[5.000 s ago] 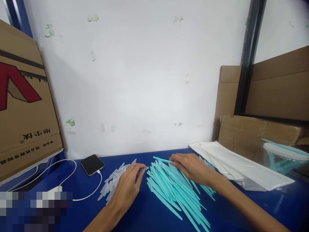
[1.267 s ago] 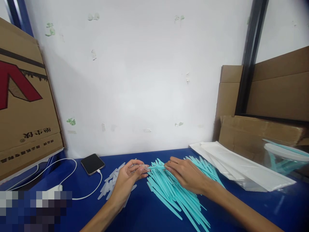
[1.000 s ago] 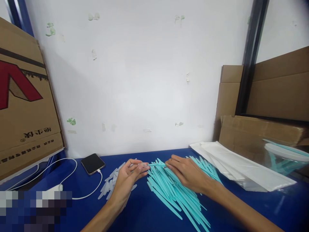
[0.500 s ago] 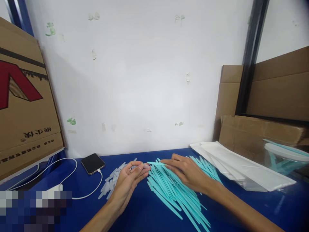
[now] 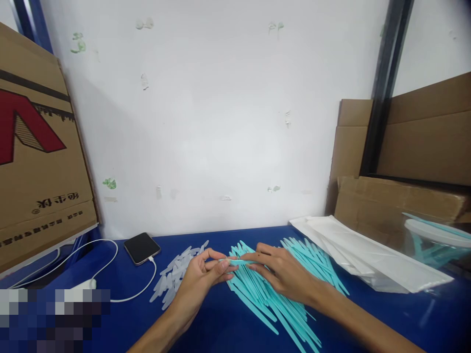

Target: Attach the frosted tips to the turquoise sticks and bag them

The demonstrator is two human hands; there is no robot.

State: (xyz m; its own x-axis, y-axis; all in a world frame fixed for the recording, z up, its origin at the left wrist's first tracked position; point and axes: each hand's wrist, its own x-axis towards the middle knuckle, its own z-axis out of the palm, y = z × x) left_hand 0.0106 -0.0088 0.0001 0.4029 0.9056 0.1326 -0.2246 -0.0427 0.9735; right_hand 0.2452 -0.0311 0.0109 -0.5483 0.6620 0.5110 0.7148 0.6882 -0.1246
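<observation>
Between my hands a slim turquoise plastic stick (image 5: pixel 241 263) lies almost level. My right hand (image 5: pixel 281 267) pinches it from the right. Its left end runs into the fingertips of my left hand (image 5: pixel 206 269), which are closed on a small translucent cap mostly hidden by the fingers. How deep the stick sits in the cap I cannot tell. Beneath my right hand spreads a heap of similar turquoise sticks (image 5: pixel 272 309). Left of my left hand lies a pile of frosted translucent caps (image 5: pixel 172 277).
More turquoise sticks (image 5: pixel 320 262) lie behind my right forearm, beside white plastic bags (image 5: pixel 353 250). At far right is a clear tub (image 5: pixel 437 238) holding sticks. A phone (image 5: pixel 142 248) with a white cable lies at left. Cardboard boxes (image 5: pixel 40 147) flank the blue table (image 5: pixel 206 323).
Both hands have come slightly lower and closer together. The stick's left end has moved into my left fingertips, and the cap that showed there is now mostly covered.
</observation>
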